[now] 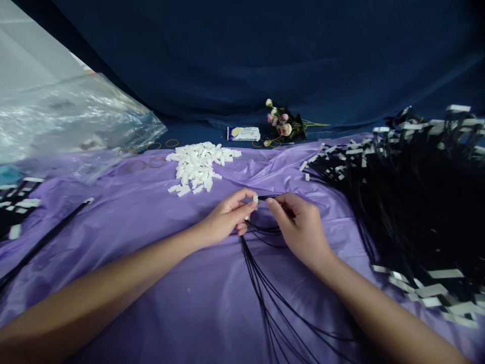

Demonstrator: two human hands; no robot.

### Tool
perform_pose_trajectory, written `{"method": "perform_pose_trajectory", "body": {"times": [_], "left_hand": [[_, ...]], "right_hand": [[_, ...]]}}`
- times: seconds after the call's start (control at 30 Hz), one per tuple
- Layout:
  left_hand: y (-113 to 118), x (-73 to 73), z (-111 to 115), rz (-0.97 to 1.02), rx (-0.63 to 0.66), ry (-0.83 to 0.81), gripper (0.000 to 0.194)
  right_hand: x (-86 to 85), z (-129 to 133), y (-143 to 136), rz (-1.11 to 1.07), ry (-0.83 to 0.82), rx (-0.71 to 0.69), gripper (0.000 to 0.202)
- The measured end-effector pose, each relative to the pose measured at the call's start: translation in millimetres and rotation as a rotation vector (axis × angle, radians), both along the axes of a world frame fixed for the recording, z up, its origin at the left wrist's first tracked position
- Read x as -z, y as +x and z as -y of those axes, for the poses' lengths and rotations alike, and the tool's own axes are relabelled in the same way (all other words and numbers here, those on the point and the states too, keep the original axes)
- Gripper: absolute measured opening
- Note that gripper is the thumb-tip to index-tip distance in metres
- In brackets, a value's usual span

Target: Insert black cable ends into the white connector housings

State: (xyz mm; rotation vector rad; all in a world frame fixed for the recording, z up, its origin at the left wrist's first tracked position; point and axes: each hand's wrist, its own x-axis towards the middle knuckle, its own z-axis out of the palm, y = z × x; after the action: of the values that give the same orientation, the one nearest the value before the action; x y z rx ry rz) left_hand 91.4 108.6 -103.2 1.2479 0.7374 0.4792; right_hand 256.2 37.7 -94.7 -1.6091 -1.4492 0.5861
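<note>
Over the middle of the purple sheet (212,293), my left hand (231,215) pinches a small white plastic connector (255,200) between thumb and fingertips. My right hand (299,222) is closed on thin black wires (265,197) that run into that connector from the right. Another bit of white shows under my left fingers, where more black wires (261,230) loop toward the right hand. From below the left hand, a fan of black wires (261,288) trails down to the front edge. Beyond the hands lies a pile of loose white connectors (199,167).
A large heap of black wires with white ends (417,202) covers the right side. At left are a wire bundle (45,237), more white-ended wires (18,205) and clear plastic (87,121). Rubber bands (172,143), a small packet (243,134) and artificial flowers (284,124) lie at the back.
</note>
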Motion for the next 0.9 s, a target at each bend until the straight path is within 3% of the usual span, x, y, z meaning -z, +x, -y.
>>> {"method": "perform_pose_trajectory", "body": {"times": [0.3,0.47,0.6,0.67,0.7,0.8,0.9], "left_hand": [[-1.0,2.7,0.5,0.021,0.008,-0.028,0.016],[1.0,1.9,-0.9,0.047,0.0,-0.068,0.016],[2.3,-2.2,-5.6,0.128,-0.125,-0.251,0.015],[2.3,-3.4,-8.9,0.207,-0.203,-0.338,0.014],[2.3,-3.5,-10.4,0.246,-0.24,-0.377,0.012],[3.3,-2.8,-12.8,0.334,-0.355,-0.489,0.007],[5.3,-1.6,-11.1,0.401,-0.399,-0.567,0.008]], "right_hand": [[2.3,-3.8,-0.8,-0.049,0.043,-0.028,0.024],[1.1,-5.7,3.1,0.048,0.04,-0.04,0.026],[-9.4,2.9,8.6,0.444,0.404,0.077,0.023],[-14.8,9.8,8.4,0.572,0.559,0.037,0.016],[-16.4,12.9,7.0,0.571,0.557,-0.033,0.011],[-15.0,17.8,-1.3,0.453,0.248,-0.262,0.013],[-7.6,14.8,-10.6,0.337,-0.074,-0.346,0.02]]}}
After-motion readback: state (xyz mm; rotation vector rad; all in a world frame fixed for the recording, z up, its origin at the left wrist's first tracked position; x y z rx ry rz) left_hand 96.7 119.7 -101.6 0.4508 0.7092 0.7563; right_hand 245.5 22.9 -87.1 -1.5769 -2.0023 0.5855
